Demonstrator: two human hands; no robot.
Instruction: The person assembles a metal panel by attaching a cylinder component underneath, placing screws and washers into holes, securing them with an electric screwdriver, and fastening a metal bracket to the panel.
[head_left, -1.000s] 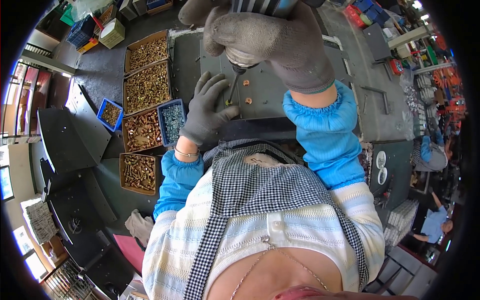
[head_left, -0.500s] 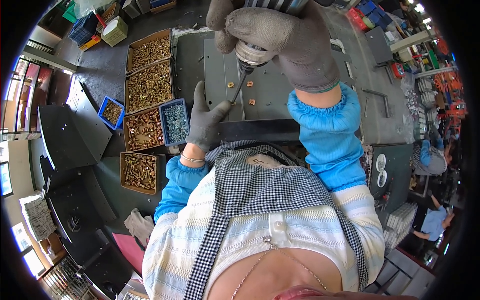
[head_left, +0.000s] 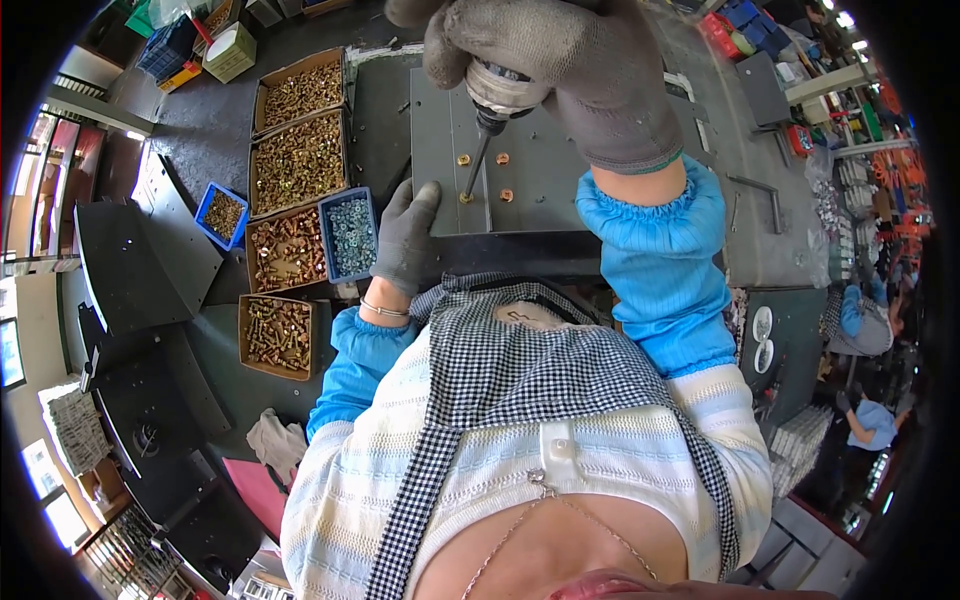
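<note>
My right hand [head_left: 550,60], in a grey work glove, is closed around a power screwdriver [head_left: 495,95] held upright over a flat grey metal panel [head_left: 550,150]. The long bit slants down to a brass-coloured screw [head_left: 466,198] at the panel's near left. Another brass-coloured screw [head_left: 463,160] and two coppery ones, the nearer being a copper-coloured screw [head_left: 506,196], stand around it. My gloved left hand [head_left: 405,240] grips the panel's near left corner, thumb on top and fingers along the side edge. The top of the screwdriver is cut off by the picture's edge.
Left of the panel are cardboard boxes of brass-coloured screws [head_left: 298,165], a box of coppery bolts [head_left: 285,250] and a blue bin of silvery nuts [head_left: 350,235]. A smaller blue bin [head_left: 222,215] lies further left. An L-shaped bar [head_left: 760,200] lies right. People work far right.
My left hand has drawn back from beside the bit to the panel's corner, its thumb no longer near the screw. The screwdriver has stayed over the same screw.
</note>
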